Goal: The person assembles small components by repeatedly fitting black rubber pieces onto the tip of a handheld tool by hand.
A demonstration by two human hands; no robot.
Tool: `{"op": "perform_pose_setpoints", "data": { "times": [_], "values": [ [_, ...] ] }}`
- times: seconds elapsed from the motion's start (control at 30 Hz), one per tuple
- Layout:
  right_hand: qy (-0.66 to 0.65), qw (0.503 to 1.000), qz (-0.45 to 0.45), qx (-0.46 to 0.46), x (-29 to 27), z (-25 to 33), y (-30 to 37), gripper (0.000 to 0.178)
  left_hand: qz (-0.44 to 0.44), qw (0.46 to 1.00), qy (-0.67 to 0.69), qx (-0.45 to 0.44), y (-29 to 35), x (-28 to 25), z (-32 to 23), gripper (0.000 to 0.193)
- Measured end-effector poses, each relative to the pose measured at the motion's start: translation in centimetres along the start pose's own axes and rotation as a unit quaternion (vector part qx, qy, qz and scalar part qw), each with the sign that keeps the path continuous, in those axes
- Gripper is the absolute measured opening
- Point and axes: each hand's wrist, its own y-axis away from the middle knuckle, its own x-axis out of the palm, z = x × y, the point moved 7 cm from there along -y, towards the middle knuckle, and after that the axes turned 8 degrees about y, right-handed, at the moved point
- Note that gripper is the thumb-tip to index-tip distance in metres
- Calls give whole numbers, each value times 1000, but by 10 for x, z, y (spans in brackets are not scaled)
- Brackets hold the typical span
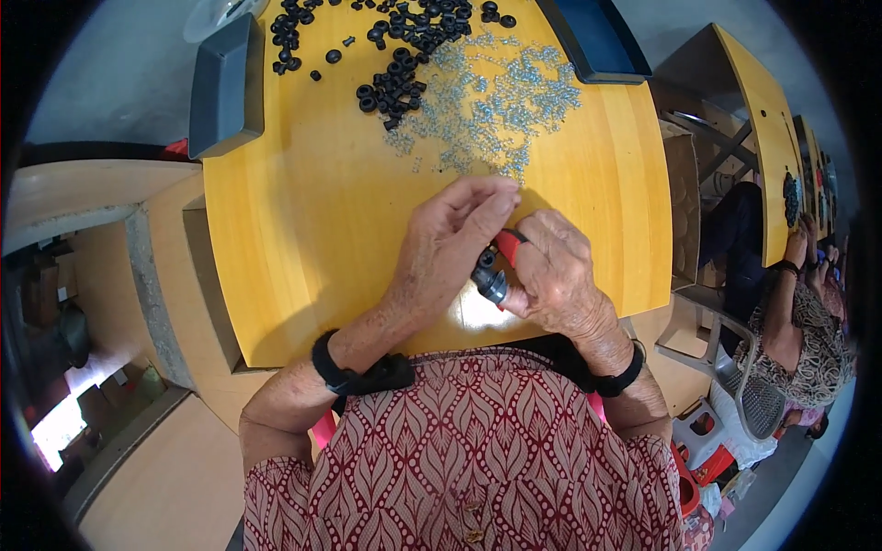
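In front of my chest, above the near part of the yellow wooden table [303, 220], both hands are close together. My right hand [559, 271] is closed round a black-and-red hand tool [489, 283]; its exact kind is partly hidden by my fingers. My left hand [450, 234] is beside the tool, thumb and fingers pressed together; whatever they pinch is too small or covered to make out. Just beyond my fingertips lies a spread of small silvery screw-like pieces [524, 96]. Black round plastic parts [395, 87] are heaped to their left and farther back.
A dark grey tray [228, 87] stands at the table's far left edge, and a dark blue one [597, 41] at the far right. On the right are a metal-framed chair [755, 399], another table [772, 138] and a seated person in a patterned top [804, 340].
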Motion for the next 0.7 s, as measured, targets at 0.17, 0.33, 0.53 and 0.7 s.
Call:
{"op": "perform_pose_setpoints", "data": {
  "times": [0.17, 0.33, 0.53, 0.7],
  "values": [
    [-58, 998, -32, -8, 10, 5, 8, 24, 90, 992, 80, -43, 1, 21, 5, 42],
    [-88, 996, -7, 11, 13, 4, 9, 22, 135, 987, 79, -40, 3, 28, 3, 48],
    [-101, 994, -19, -27, 12, 6, 12, 23, 162, 987, 18, -5, 6, 32, 6, 55],
    [-123, 992, -1, -30, 16, 4, 19, 23, 188, 981, -40, 19, 8, 32, 9, 68]
  ]
}}
